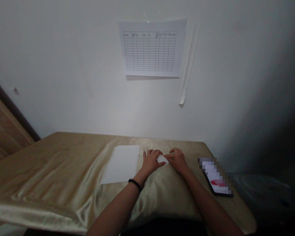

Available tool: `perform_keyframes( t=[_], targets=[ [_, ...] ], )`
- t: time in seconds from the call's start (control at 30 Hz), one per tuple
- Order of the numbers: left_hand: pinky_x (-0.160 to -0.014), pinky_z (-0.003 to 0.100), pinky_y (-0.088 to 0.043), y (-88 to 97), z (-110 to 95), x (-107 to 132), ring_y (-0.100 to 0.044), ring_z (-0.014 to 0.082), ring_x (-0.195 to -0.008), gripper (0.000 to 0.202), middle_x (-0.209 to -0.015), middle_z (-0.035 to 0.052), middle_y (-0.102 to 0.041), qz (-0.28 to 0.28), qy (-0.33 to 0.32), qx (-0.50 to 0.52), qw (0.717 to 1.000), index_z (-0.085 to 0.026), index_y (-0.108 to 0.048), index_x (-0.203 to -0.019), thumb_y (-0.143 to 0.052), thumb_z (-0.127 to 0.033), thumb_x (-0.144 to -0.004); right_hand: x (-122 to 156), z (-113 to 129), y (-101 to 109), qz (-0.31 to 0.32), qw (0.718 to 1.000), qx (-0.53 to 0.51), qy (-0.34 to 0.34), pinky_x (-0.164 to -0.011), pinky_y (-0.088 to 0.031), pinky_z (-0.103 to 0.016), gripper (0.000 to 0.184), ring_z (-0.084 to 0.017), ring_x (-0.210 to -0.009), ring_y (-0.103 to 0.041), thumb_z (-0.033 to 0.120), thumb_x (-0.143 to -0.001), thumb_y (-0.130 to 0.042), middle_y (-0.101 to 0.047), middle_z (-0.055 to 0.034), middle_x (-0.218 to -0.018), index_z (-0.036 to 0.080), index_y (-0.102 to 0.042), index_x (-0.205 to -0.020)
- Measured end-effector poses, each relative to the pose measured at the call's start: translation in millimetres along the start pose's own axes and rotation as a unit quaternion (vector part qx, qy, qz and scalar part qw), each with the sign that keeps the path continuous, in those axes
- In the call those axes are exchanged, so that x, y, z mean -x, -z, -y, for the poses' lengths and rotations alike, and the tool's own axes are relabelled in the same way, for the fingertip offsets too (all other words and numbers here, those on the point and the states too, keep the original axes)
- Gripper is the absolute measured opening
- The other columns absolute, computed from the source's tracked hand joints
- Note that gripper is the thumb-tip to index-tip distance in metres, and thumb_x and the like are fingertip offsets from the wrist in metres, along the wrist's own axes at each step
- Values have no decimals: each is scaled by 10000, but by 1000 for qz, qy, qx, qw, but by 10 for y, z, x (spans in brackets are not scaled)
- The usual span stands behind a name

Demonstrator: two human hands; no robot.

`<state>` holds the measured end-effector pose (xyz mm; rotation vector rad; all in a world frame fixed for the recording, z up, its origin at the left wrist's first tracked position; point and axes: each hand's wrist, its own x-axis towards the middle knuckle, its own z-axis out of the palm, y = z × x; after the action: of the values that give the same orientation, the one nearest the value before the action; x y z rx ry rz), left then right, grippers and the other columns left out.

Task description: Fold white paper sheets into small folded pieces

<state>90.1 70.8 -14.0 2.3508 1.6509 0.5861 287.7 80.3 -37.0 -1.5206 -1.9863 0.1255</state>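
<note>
A small white piece of paper [163, 159], seemingly folded, lies between my two hands on the cloth-covered table. My left hand [151, 160], with a black band [135, 184] on its wrist, grips the paper from the left, thumb along the near edge and curled fingers at the far edge. From the other side my right hand [178, 160] pinches the paper's right corner with its fingers bent. Parts of the paper are hidden under the fingers. Left of my left hand lies a stack of white loose-leaf sheets [123, 164] with punched holes along its left edge.
A phone [216, 177] with a blurred screen lies near the table's right edge. The golden cloth [64, 170] is wrinkled at the left and front. On the wall behind hang a printed table sheet [149, 49] and a narrow white strip [188, 65].
</note>
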Motion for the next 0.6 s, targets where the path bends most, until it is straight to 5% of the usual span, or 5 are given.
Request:
perform_keyframes(
  t=[0.37,0.6],
  targets=[
    [-1166,664,-138,26,-56,41,-392,305,-1364,378,-1417,-9,-579,-13,-6,-11,1000,-335,-681,-1114,-656,-599,-846,73,-117,80,-5,995,-96,39,-1033,-409,-421,197,-257,-1096,-517,312,-777,-769,-625,-66,-1059,342,-796,-970],
    [-1149,638,-206,61,-28,-6,-432,274,-1323,190,-1373,-19,-613,-17,1,2,1000,-316,-732,-982,-604,-445,-926,70,-147,93,9,997,-74,27,-997,-405,-416,143,-255,-1079,-522,288,-790,-756,-642,-65,-1044,333,-804,-917]
  ],
)
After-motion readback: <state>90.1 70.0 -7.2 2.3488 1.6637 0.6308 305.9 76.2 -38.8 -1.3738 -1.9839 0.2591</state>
